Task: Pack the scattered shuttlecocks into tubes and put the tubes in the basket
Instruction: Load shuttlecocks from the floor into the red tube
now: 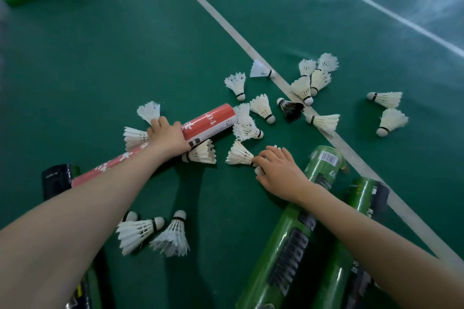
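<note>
Hands outstretched: left hand (168,137) fingers clamped round one red tube (213,120); right hand (278,170) fingers pinch one white shuttlecock (239,154). Two green tubes (283,233) at 5 o'clock; one black shuttlecock (291,109).

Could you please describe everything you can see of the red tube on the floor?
The red tube is a long, seemingly cardboard cylinder, red with white printing and a white band along one side. It lies on the green floor, slanting toward upper right. The left hand grips it midway; white shuttlecocks touch its far end.
</note>
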Demonstrator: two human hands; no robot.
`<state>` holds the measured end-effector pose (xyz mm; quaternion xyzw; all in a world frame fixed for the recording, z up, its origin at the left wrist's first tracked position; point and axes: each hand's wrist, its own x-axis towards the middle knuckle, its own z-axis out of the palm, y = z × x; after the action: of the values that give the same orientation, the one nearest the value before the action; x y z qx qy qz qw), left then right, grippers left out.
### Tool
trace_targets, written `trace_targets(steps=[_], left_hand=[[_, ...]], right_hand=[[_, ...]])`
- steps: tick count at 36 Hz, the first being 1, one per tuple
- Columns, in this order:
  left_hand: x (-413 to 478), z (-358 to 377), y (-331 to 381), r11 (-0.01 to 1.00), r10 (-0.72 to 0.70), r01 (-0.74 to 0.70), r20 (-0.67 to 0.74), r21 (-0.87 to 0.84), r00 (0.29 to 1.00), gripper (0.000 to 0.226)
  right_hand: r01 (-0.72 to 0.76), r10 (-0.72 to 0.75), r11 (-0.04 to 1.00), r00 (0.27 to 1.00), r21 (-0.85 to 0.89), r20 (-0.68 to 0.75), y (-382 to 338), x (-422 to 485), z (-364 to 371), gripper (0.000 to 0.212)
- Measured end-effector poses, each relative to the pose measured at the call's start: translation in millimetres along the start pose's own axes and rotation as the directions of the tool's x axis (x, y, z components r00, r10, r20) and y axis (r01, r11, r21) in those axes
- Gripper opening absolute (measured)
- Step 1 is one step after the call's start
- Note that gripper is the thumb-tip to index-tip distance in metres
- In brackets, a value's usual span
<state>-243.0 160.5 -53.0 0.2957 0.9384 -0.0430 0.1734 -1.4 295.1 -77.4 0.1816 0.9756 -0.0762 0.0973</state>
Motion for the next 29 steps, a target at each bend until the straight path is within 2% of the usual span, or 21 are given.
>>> trace_targets(steps=[3, 5, 9, 13, 15, 18, 19, 21, 23, 26, 29], left_hand=[[-1, 6, -2, 0.994, -0.015, 0.021, 0.06, -0.104, 0.998, 0.071], [-4, 8, -3, 0.986, 0.004, 0.003, 0.047, -0.165, 0.999, 0.069], [-7, 2, -2, 0.994, 0.075, -0.083, -0.098, -0.075, 0.992, 0.07], [-21, -19, 15, 0.974, 0.206, -0.224, -0.268, -0.038, 0.941, 0.082], [-36, -28, 31, 0.949, 0.303, -0.316, -0.288, -0.001, 0.909, 0.085], [-59, -31, 56, 0.901, 0.428, -0.431, -0.282, 0.055, 0.859, 0.091], [-67, -29, 63, 0.884, 0.462, -0.462, -0.283, 0.072, 0.84, 0.092], [-80, -26, 75, 0.847, 0.524, -0.527, -0.287, 0.074, 0.802, 0.092], [-91, -22, 85, 0.815, 0.565, -0.577, -0.298, 0.056, 0.769, 0.091], [-103, -17, 96, 0.772, 0.6, -0.635, -0.335, 0.006, 0.726, 0.091], [-109, -14, 101, 0.719, 0.634, -0.695, -0.404, -0.006, 0.66, 0.09]], right_hand=[[-0.023, 0.023, 0.999, 1.0, 0.034, 0.011, -3, -10, -4, 0.044], [-0.031, 0.03, 0.998, 0.999, 0.046, 0.026, -4, -16, -7, 0.046], [-0.048, 0.049, 0.991, 0.999, 0.122, -0.01, -1, -26, -8, 0.048], [-0.085, 0.144, 0.934, 0.978, 0.348, -0.149, -1, -35, -12, 0.044], [-0.117, 0.297, 0.813, 0.926, 0.57, -0.233, 0, -41, -18, 0.052], [-0.061, 0.567, 0.424, 0.796, 0.904, -0.213, 4, -53, -38, 0.06], [-0.006, 0.614, 0.314, 0.764, 0.949, -0.199, 6, -57, -46, 0.059], [0.087, 0.656, 0.212, 0.726, 0.973, -0.208, 11, -70, -61, 0.055], [0.14, 0.652, 0.205, 0.719, 0.969, -0.242, 16, -85, -73, 0.041], [0.173, 0.624, 0.277, 0.716, 0.945, -0.314, 16, -108, -81, 0.015], [0.186, 0.621, 0.366, 0.681, 0.912, -0.388, 14, -129, -77, 0.011]])
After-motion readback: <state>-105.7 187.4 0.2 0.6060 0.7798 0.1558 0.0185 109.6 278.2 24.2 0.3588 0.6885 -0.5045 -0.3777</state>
